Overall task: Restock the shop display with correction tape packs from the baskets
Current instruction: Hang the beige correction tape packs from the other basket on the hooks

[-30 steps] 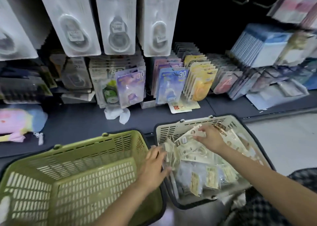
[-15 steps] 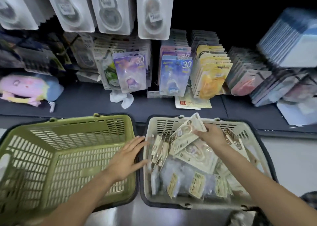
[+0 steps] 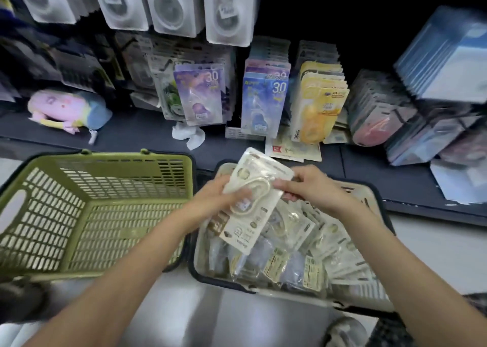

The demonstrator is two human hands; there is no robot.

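1. Both forearms reach forward from the bottom edge and meet over the near-left part of the beige basket (image 3: pixel 350 298).
2. The left hand (image 3: pixel 210 201) grips a cream pack (image 3: pixel 257 191) by its left edge, fingers curled under it and thumb on top.
3. The right hand (image 3: pixel 313 188) pinches the same pack's right edge, fingers bent down over it, knuckles up.
4. The pack is held tilted above the basket, its top corner pointing toward the shelf (image 3: pixel 131 133).
5. More packs (image 3: pixel 311 241) lie heaped in the beige basket.
6. The green basket (image 3: pixel 87 214) stands just left of it, side by side.
7. Purple, blue and yellow packs (image 3: pixel 263 104) stand in rows on the shelf behind; a plush toy (image 3: pixel 66 109) lies at its left.
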